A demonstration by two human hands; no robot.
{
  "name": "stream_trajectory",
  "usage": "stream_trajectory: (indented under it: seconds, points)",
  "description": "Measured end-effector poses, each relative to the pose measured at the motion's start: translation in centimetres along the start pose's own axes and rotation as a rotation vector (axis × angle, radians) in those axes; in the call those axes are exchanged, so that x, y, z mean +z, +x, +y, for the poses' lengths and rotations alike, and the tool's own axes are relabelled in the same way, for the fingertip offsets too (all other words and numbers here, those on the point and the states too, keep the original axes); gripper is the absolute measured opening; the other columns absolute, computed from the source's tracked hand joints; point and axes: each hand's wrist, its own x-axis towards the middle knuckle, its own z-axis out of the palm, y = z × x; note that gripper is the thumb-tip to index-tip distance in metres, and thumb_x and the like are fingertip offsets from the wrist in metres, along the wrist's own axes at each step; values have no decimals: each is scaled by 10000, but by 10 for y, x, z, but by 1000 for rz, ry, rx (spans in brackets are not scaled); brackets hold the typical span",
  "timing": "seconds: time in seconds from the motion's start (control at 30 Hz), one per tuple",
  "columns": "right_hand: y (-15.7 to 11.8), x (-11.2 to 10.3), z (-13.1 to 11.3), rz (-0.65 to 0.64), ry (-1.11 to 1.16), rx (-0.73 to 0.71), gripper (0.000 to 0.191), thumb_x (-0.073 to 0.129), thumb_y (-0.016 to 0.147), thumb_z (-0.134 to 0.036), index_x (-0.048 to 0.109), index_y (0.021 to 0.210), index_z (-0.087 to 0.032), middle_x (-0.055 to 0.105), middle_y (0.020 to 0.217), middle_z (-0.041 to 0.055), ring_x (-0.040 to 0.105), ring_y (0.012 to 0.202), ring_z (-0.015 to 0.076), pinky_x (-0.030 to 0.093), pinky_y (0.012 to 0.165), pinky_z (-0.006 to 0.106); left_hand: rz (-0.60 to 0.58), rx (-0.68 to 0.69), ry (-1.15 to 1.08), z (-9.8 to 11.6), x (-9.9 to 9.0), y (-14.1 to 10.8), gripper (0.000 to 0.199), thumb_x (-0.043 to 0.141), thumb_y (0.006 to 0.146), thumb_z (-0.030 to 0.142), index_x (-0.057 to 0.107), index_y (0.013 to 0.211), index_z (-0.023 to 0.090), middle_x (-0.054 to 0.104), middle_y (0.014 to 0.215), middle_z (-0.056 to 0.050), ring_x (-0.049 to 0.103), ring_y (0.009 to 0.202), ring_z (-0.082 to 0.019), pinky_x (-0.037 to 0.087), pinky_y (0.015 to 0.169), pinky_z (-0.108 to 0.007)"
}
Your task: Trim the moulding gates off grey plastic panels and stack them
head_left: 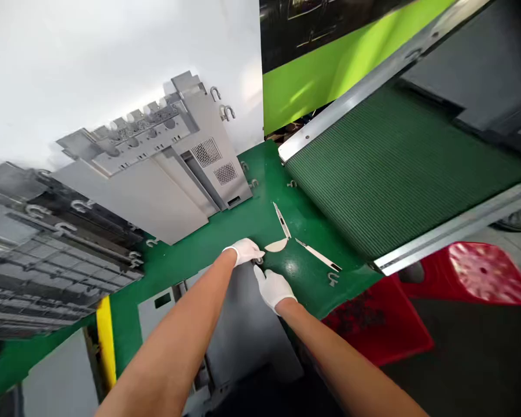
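Note:
My left hand, in a white glove, reaches to the far end of a flat grey plastic panel with its fingers closed. Just under those fingertips shows a small grey hook-shaped piece, partly hidden. Beside the panel's right edge, my right hand, also gloved, has its fingers stretched out and apart near the same piece. Beyond the hands lie a cream half-round piece, a slim craft knife and a second craft knife, all on the green table. My forearms cover part of the panel.
Grey moulded panels lean upright against the white wall. More stacked panels stand at left. A green ribbed conveyor belt carries a grey part at right. Below it are a red bin and red stool. Hook pieces are scattered about.

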Motion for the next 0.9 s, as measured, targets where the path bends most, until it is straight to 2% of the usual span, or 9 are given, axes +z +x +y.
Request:
stream_trajectory:
  seconds: [0.23,0.33,0.43,0.53,0.67,0.73,0.8,0.87,0.9]
  points:
    - [1,-10,2,-33,-53,-18,699,206,973,-598,683,1056,-93,710,1057,234,662,1048,316,450,921,392,39,-49,-32,7,4,1,247,688,679,429,750,658,191,696,654,-17,553,611,-152,381,575,-270]
    - [-3,-26,6,-47,-42,-42,698,235,960,-620,698,1003,-99,711,1048,236,656,1056,325,447,933,402,158,-96,-76,11,-5,-8,271,667,710,453,746,685,195,702,684,-18,569,642,-160,396,590,-264]
    - [-24,-37,19,-28,36,-23,736,153,958,-645,683,901,-138,729,945,190,693,929,275,498,842,367,361,-148,-99,27,-4,-24,406,476,862,496,749,888,197,731,889,-64,616,795,-203,438,684,-292]
    - [-65,-31,53,-70,457,180,693,157,927,-708,601,818,-185,669,669,72,627,534,175,494,506,283,581,-71,-89,64,25,-37,483,358,925,511,725,954,198,714,1007,-104,618,942,-250,452,818,-350]
    - [-128,5,124,-60,971,486,649,248,860,-792,505,722,-213,505,485,-12,467,341,129,342,289,228,534,258,-66,109,73,-52,486,447,900,528,621,1246,234,629,1301,-99,556,1196,-265,417,1000,-367]
    - [-155,27,160,-23,1076,579,611,313,846,-785,500,696,-223,496,476,-9,461,333,128,336,280,223,626,156,46,105,70,-54,567,466,871,552,553,1319,215,559,1387,-139,494,1275,-315,399,1026,-436]
    - [-174,46,189,4,1137,643,544,384,840,-744,487,671,-238,487,472,-8,456,336,133,328,287,226,720,-143,153,85,50,-49,587,503,804,611,621,1176,173,604,1287,-205,521,1213,-398,425,953,-522]
    - [-184,58,209,31,1161,668,465,437,838,-681,463,665,-251,471,486,-18,445,356,132,300,305,223,655,-387,236,59,25,-38,601,562,701,683,662,971,156,648,1144,-243,578,1078,-460,448,852,-562]
    - [-186,60,215,45,1158,664,427,458,834,-650,450,670,-256,466,501,-23,445,370,133,289,318,224,588,-426,236,49,14,-35,559,585,675,676,658,893,167,672,1068,-225,605,1010,-454,459,818,-545]
